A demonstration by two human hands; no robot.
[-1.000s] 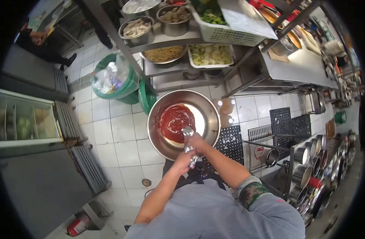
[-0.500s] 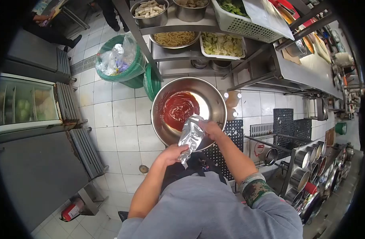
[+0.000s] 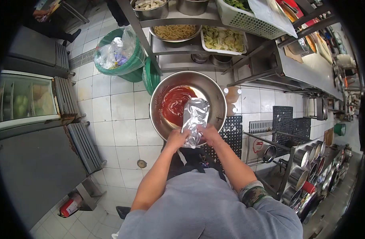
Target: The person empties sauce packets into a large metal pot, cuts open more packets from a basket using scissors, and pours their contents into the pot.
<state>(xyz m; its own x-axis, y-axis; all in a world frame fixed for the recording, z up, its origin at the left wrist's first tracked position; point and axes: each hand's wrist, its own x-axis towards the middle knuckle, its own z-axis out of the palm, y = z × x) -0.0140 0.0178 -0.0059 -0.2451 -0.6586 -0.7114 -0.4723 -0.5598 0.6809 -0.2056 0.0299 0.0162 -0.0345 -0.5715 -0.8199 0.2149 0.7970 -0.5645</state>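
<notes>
A silver foil pouch (image 3: 196, 110) lies between my two hands, over the near side of a large steel pot (image 3: 215, 92). My left hand (image 3: 177, 139) is closed on the pouch's left edge near its lower end. On the opposite edge, my right hand (image 3: 209, 134) grips it too. The upper end of the pouch reaches over the pot's inside, and its opening cannot be made out. Thick red sauce (image 3: 174, 104) covers the left part of the pot's bottom, with a paler liquid along its edge.
A green bin (image 3: 130, 65) with plastic bags stands at the upper left. Beyond the pot, a steel shelf (image 3: 172, 49) holds noodles (image 3: 176, 32) and chopped cabbage (image 3: 223, 40). Bottles (image 3: 233, 95) and a black mat (image 3: 232, 131) are at right. Another person's leg (image 3: 51, 34) shows far left.
The pouch has turned from a slant to nearly upright in view, its far end pointing away from me. My left hand has moved up and right, my right hand slightly down along the pouch.
</notes>
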